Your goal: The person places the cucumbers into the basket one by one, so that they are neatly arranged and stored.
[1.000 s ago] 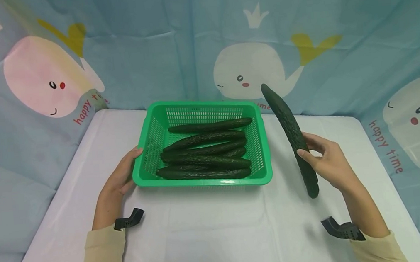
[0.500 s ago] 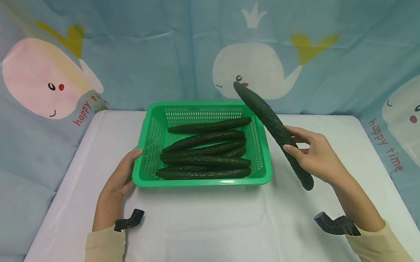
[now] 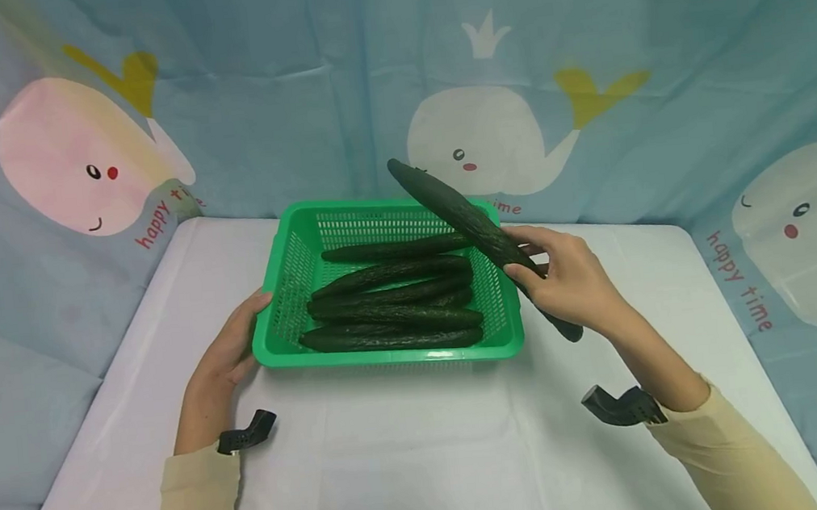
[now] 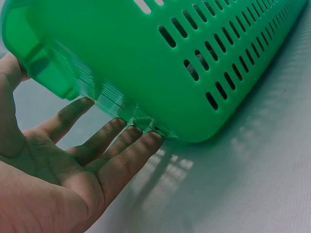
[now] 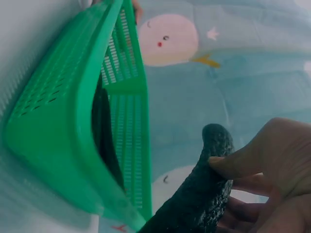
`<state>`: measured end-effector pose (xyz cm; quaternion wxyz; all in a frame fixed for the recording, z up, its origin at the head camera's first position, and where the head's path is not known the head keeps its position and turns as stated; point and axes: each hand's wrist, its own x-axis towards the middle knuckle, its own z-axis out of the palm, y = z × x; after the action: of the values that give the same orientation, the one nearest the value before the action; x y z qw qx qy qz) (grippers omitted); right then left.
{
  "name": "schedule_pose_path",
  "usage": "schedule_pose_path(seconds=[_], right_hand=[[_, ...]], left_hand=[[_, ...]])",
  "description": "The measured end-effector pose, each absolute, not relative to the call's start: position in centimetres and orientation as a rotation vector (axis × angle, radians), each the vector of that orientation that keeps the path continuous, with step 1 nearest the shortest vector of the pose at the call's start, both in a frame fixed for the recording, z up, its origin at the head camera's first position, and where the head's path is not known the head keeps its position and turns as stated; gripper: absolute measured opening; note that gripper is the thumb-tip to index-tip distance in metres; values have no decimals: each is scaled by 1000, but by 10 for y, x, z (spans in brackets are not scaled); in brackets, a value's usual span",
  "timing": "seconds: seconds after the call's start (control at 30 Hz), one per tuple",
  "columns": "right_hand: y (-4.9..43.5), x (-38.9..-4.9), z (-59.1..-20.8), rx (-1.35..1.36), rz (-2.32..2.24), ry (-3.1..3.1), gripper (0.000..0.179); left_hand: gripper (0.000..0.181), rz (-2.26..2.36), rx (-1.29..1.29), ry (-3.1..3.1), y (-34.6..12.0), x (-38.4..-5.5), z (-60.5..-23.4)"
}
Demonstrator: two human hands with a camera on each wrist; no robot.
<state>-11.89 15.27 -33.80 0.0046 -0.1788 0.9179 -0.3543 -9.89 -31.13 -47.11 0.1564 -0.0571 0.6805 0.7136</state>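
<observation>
My right hand (image 3: 571,277) grips a long dark green cucumber (image 3: 457,212) near its lower end. The cucumber is tilted, its far end up and to the left above the green plastic basket (image 3: 388,357). Thumb and fingers (image 5: 233,165) pinch its sides in the right wrist view. My left hand (image 3: 227,348) holds the basket's left end, thumb at the rim and fingertips (image 4: 148,141) against the outer wall. Several cucumbers (image 3: 395,314) lie side by side in the basket, with another cucumber (image 3: 386,250) along its back wall, partly hidden by the held one.
A white cloth (image 3: 397,458) covers the table under the basket. Behind and at both sides hangs a blue curtain (image 3: 281,136) printed with whales. A small black device (image 3: 249,432) sits on the left wrist, another black device (image 3: 622,406) on the right.
The right hand has carried the cucumber leftward and slightly up, from beside the basket to over its right side, tilting it further. The left hand stays at the basket's left end.
</observation>
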Motion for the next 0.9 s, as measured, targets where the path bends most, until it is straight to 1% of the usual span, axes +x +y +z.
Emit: schedule_pose_path(seconds=[0.3, 0.67, 0.9], right_hand=[[124, -130, -334, -665, -1029, 2925, 50], [99, -129, -335, -780, -880, 2904, 49], [81, -128, -337, -891, -745, 2996, 44]], left_hand=[[77, 2030, -146, 1957, -314, -99, -468], [77, 2031, -166, 1947, -315, -100, -468], [77, 2043, -180, 1968, -313, -100, -472]])
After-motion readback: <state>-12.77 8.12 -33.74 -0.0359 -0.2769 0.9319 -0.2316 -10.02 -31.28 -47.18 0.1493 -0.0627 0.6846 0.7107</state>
